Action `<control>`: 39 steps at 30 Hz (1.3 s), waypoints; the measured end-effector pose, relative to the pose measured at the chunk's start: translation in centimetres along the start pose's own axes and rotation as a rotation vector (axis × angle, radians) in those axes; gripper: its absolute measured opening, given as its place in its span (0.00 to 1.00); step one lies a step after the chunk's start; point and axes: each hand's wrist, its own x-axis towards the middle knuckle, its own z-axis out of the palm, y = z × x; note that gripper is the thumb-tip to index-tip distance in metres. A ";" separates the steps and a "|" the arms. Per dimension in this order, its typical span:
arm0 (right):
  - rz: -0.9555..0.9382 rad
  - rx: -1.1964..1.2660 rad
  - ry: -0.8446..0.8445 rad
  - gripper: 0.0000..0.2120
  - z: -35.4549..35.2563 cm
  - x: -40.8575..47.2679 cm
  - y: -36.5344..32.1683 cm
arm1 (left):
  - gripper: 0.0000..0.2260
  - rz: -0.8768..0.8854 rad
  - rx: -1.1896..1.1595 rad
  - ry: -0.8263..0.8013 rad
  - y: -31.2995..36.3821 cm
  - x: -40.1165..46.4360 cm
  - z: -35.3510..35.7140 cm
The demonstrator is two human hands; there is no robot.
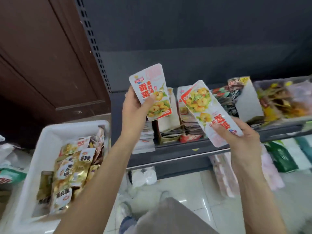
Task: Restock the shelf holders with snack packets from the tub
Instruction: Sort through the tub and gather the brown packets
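Observation:
My left hand [135, 107] grips a white snack packet [151, 81] with red lettering, held upright in front of the shelf. My right hand [236, 134] pinches a matching white packet [202, 102], upside down and tilted to the left. Both packets hang above the shelf holders [170, 132], which hold rows of standing packets. The white tub [49, 141] sits at the lower left, apart from both hands, with several gold and white packets [70, 169] inside.
A dark shelf edge [177, 154] runs under the holders. Clear bins of other snacks [280, 98] stand to the right. A brown wooden door [42, 56] is at the left. Bagged goods [283, 157] lie on the lower shelf, with tiled floor below.

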 end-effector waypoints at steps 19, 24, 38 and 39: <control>-0.079 -0.113 0.042 0.05 -7.1 11.0 2.2 | 0.08 0.030 0.685 -0.402 -8.4 4.9 11.0; -0.138 -0.339 -0.101 0.13 -6.0 13.4 2.7 | 0.04 0.163 1.171 -0.550 -8.3 4.7 9.2; -0.590 -1.261 -0.713 0.11 3.6 16.5 5.4 | 0.11 0.229 1.367 -0.558 -8.4 1.6 7.5; -0.571 -1.302 -0.751 0.11 3.4 16.4 5.7 | 0.11 0.222 1.361 -0.541 -8.5 1.5 7.5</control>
